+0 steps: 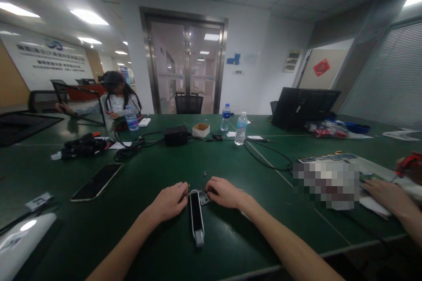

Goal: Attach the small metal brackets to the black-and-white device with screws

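A slim device with a black face and a pale frame [196,215] lies lengthwise on the green table between my hands. By its upper right side is a small grey metal plate with holes [205,200]. My left hand [170,202] rests at the device's upper left edge, fingers curled and pinched together; what they hold, if anything, is too small to name. Fingers of my right hand [223,192] are bent inward, their tips at the plate's upper edge, and whatever is between them is hidden. A few tiny metal pieces [205,173] lie just beyond my hands.
A phone [97,182] lies to the left. Farther back are a black box with cables [176,135], a small open carton [201,130] and water bottles [240,129]. At right, a co-worker's hand [384,193] is over a work surface; another person [120,96] sits across the table.
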The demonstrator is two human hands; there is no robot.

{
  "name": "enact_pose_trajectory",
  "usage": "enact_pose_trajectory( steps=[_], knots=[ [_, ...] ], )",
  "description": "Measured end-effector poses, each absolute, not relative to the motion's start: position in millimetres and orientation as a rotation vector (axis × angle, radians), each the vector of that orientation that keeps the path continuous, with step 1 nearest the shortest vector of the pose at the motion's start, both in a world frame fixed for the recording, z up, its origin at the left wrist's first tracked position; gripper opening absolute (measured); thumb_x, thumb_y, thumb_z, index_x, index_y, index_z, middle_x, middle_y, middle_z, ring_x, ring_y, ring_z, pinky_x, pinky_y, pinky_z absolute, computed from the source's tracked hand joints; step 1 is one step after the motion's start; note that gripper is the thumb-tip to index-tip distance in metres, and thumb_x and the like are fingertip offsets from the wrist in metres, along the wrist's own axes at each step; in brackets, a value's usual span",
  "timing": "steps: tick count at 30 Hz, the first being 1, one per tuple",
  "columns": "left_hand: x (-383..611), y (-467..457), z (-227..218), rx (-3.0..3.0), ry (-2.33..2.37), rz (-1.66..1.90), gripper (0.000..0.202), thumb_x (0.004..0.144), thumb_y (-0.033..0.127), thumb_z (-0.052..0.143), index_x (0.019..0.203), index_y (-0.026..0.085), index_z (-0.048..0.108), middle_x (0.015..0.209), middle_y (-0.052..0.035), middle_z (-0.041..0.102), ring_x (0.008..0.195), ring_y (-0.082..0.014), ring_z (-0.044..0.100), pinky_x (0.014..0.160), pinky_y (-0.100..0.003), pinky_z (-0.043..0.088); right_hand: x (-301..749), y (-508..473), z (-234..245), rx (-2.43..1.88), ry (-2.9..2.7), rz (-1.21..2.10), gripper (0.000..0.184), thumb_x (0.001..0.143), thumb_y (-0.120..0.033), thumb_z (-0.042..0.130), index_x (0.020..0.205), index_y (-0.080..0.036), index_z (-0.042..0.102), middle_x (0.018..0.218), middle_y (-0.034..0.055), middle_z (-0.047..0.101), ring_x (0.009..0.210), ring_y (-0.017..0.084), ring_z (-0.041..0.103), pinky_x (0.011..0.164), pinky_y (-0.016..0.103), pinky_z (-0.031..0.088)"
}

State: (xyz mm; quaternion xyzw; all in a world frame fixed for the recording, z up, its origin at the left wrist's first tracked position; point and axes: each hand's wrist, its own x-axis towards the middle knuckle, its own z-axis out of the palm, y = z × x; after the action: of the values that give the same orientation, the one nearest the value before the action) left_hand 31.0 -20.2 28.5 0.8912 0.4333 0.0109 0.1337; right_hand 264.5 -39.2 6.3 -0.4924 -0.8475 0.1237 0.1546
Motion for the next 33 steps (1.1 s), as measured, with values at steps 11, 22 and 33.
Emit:
enact_pose_trajectory(
  steps=[11, 22, 33],
  knots=[
    [30.9, -20.3, 28.1, 2.595, 1.247, 0.058, 0.010, 0.091, 0.025, 0.042, 0.093, 0.021, 0.051, 0.096, -0.0049, 0.058, 0.082, -0.0189, 0.057, 0.068, -0.029, 0.045, 261.5, -42.4, 12.2, -1.342, -2.384, 0.407, 0.011, 0.079, -0.016, 0.062, 0.089, -0.016, 0.065, 0.085, 0.0024, 0.060, 0.074, 0.012, 0.054, 0.066, 0.021, 0.042],
    [29.6, -19.9, 25.9, 2.575, 1.230, 0.083, 0.010, 0.091, 0.025, 0.043, 0.093, 0.021, 0.052, 0.096, -0.0046, 0.059, 0.082, -0.0195, 0.058, 0.068, -0.029, 0.045, 258.9, -44.0, 15.0, -1.378, -2.289, 0.453, 0.011, 0.086, -0.020, 0.059, 0.095, -0.017, 0.064, 0.092, 0.0027, 0.065, 0.081, 0.013, 0.059, 0.071, 0.023, 0.045],
    [29.1, -19.8, 24.3, 2.582, 1.222, 0.110, 0.010, 0.091, 0.024, 0.043, 0.092, 0.020, 0.052, 0.095, -0.0049, 0.059, 0.083, -0.0198, 0.058, 0.069, -0.030, 0.045, 258.2, -40.4, 5.5, -1.329, -2.309, 0.414, 0.010, 0.087, -0.020, 0.059, 0.095, -0.018, 0.065, 0.090, 0.0024, 0.065, 0.081, 0.014, 0.059, 0.072, 0.023, 0.045]
  ],
)
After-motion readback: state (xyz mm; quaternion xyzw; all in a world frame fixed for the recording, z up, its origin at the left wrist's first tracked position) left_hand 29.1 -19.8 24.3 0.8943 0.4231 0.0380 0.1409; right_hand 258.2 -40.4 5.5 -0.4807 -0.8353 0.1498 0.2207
